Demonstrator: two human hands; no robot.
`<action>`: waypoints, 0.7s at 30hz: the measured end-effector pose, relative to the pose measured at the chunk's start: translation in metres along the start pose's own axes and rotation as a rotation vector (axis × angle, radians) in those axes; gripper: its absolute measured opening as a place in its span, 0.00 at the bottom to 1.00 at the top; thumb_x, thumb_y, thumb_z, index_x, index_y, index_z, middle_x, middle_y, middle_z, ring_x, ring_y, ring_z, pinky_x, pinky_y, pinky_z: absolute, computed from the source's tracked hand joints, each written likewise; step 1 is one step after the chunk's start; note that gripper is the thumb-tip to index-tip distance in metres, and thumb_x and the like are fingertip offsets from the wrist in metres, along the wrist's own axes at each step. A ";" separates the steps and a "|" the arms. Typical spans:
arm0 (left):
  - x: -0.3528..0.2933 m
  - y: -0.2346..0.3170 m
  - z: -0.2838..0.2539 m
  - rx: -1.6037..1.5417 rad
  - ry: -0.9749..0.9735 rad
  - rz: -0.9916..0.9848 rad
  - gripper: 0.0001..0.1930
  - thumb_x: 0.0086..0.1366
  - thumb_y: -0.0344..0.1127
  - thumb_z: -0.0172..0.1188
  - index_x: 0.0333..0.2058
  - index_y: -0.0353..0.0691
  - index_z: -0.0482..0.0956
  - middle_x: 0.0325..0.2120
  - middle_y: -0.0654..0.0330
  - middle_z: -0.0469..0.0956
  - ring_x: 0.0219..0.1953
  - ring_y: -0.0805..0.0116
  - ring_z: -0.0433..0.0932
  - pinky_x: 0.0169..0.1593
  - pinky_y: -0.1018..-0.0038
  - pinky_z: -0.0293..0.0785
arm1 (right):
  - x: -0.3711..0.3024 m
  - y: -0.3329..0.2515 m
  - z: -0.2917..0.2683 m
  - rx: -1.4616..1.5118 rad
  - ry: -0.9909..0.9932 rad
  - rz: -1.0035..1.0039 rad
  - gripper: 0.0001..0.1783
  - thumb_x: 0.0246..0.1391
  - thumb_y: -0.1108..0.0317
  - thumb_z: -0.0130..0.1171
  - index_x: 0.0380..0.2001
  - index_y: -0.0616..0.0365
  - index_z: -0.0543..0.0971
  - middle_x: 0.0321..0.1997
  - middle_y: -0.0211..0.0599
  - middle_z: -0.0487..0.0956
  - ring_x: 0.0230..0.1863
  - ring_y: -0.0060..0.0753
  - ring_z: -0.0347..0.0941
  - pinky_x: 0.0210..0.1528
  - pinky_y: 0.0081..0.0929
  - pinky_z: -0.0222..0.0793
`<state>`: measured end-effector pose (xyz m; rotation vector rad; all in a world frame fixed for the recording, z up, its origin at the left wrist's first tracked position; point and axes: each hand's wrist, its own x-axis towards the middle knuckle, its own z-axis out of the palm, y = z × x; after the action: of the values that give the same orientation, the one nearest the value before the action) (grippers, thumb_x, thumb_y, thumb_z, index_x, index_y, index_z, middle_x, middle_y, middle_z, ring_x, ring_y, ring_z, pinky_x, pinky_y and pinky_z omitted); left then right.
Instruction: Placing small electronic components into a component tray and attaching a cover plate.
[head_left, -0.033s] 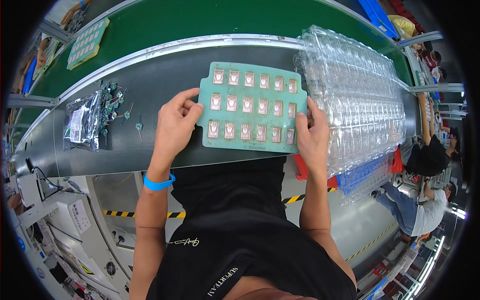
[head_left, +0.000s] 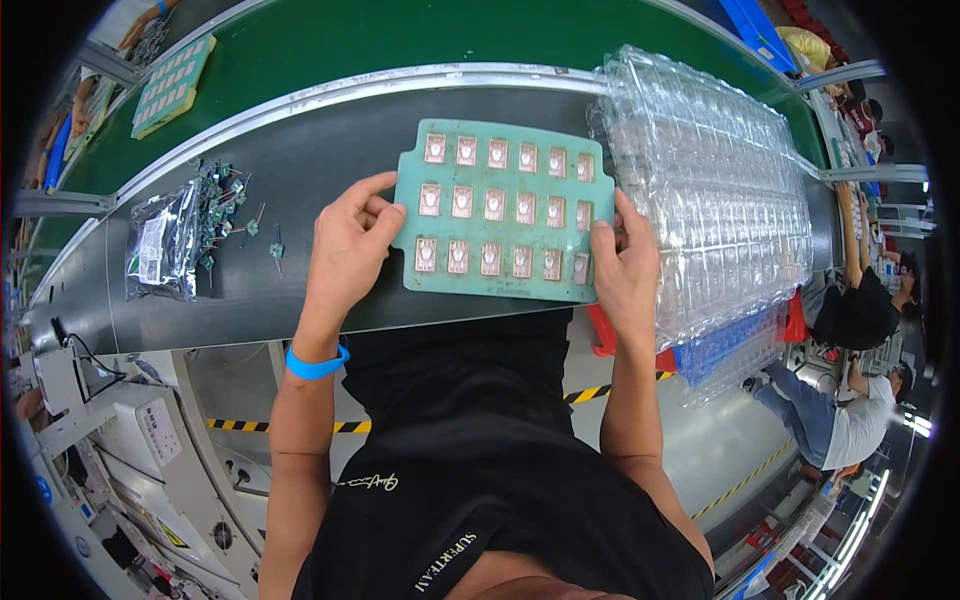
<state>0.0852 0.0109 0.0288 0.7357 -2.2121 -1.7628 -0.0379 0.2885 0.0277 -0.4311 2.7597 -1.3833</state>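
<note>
Between my two hands is a light green fixture tray [head_left: 475, 221], held by its left and right edges above the dark workbench. Three rows of rectangular recesses cross it, each showing a pale pinkish rectangular piece. My left hand [head_left: 350, 240] pinches the left edge with thumb and bent fingers. On the opposite edge, the thumb of my right hand [head_left: 627, 262] lies on top while the fingers curl behind. Small green circuit boards with wires [head_left: 222, 205] lie in a loose pile left of the tray. Beside them rests a silvery plastic bag [head_left: 160, 245] with a white label.
Stacked clear plastic blister trays [head_left: 705, 190] stand close by my right hand. Beyond a metal rail [head_left: 400, 80] runs a green conveyor belt [head_left: 330, 45], carrying another light green tray [head_left: 172, 88] at far left. Blue and red bins sit below the blister trays. Other people work at both sides.
</note>
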 end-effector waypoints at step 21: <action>0.000 0.000 0.005 -0.066 -0.008 -0.021 0.20 0.68 0.29 0.58 0.56 0.26 0.73 0.29 0.62 0.77 0.30 0.79 0.76 0.26 0.81 0.73 | -0.025 -0.028 -0.015 0.127 -0.082 0.042 0.29 0.58 0.69 0.61 0.62 0.69 0.70 0.46 0.52 0.77 0.32 0.32 0.75 0.36 0.31 0.73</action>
<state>0.0824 0.0152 0.0277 0.7419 -2.1470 -1.8425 -0.0099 0.2906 0.0565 -0.4122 2.5834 -1.4844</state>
